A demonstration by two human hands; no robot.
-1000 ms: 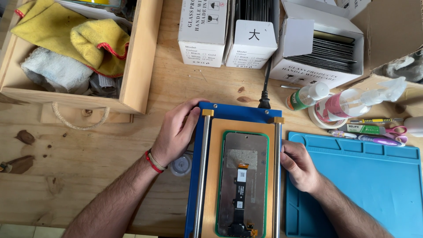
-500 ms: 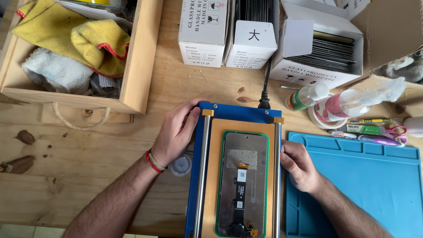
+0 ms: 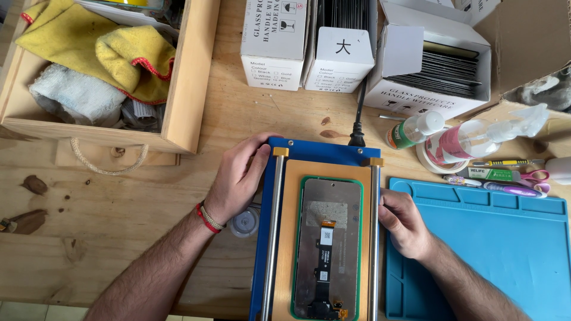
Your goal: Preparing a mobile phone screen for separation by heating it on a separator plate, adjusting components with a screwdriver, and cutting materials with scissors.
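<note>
- A wooden crate (image 3: 184, 77) with yellow cloths (image 3: 107, 47) sits at the far left of the counter (image 3: 119, 238).
- The left hand (image 3: 238, 178) rests, fingers loosely spread, gripping the blue machine (image 3: 264, 238) at its upper left corner.
- A phone screen (image 3: 327, 244) lies face-down in the machine's middle, between two metal rails.
- The right hand (image 3: 404, 223), fingers curled, touches the right rail (image 3: 374, 196).
- A blue mat (image 3: 493, 238) lies just beside it.
</note>
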